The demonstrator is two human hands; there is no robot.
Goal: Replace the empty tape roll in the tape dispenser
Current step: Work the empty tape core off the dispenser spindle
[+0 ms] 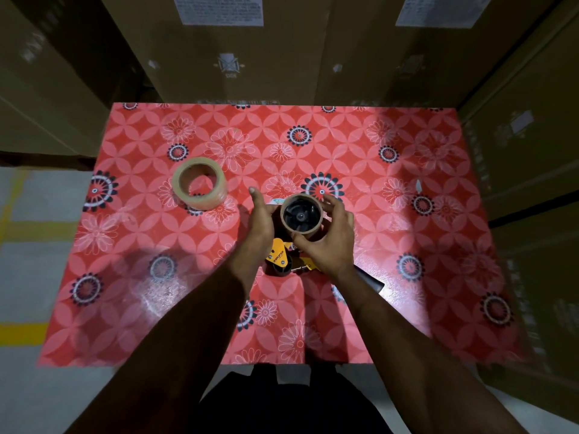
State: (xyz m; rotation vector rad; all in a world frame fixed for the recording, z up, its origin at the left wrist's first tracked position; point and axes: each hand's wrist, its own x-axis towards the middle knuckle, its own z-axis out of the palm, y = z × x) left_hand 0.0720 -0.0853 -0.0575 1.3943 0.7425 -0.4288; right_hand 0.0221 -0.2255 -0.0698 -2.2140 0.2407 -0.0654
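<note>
Your right hand [326, 242] pinches the empty core [301, 217] by its rim: light, crushable cardboard. Left hand [261, 219] braces the dispenser [282, 256].

Dim scene, light falling from above onto the bench [407, 145], brightest mid-right. Glare showing on its glossy red cover at lower left. Forearms casting soft shadows leftward. Wide-angle bending the edges; cardboard boxes [238, 57] sitting dark, labels blurring, corners smearing.
</note>
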